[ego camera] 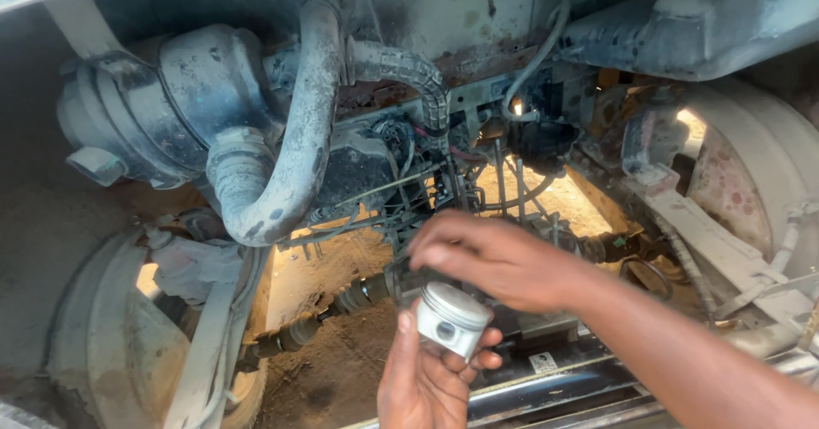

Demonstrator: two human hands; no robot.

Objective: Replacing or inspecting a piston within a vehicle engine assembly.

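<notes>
Left hand (426,373) at 6 o'clock had fingers curled round a silver piston (450,316), gripping it from below. Right hand (499,258) hovered just above w/ fingers bent, fingertips over the piston top, holding nothing afaict. Dusty air hose (294,139) up at 11.

Your silver metal piston (451,314) is tilted, its flat crown facing up-right, its pin hole showing in the side skirt, above the dirt ground.

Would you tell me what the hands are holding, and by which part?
The left hand holds a silver piston by its side skirt, thumb and fingers around it. The right hand rests fingertips on its crown.
</notes>
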